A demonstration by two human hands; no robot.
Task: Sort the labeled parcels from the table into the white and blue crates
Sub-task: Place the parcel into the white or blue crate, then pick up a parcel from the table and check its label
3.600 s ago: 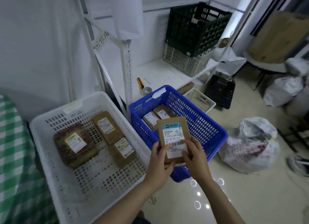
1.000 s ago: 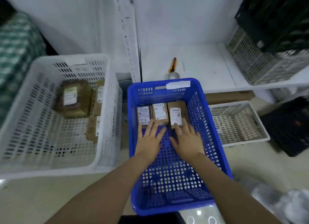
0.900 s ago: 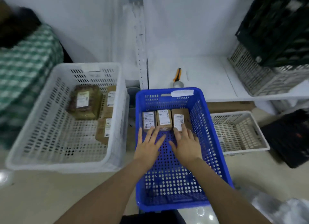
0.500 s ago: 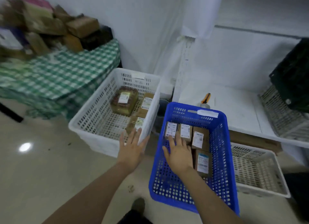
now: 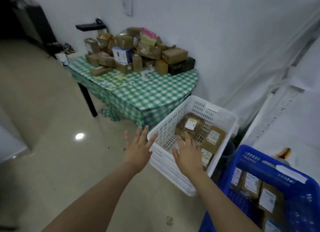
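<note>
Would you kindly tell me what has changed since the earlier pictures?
The left hand and right hand let go of the labeled parcel, now lying in the blue crate, and moved left, empty, towards the white crate. Its three parcels stayed.

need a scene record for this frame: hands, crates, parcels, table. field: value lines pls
left hand: open, fingers spread, empty, at the white crate's near-left corner
right hand: open, empty, over the white crate's near edge
white crate: on the floor by the table; three brown parcels visible inside
blue crate: right of the white crate; boxed parcels in a row inside
table: green checked cloth
parcel pile: on the table's far side by the wall, unsorted
</note>
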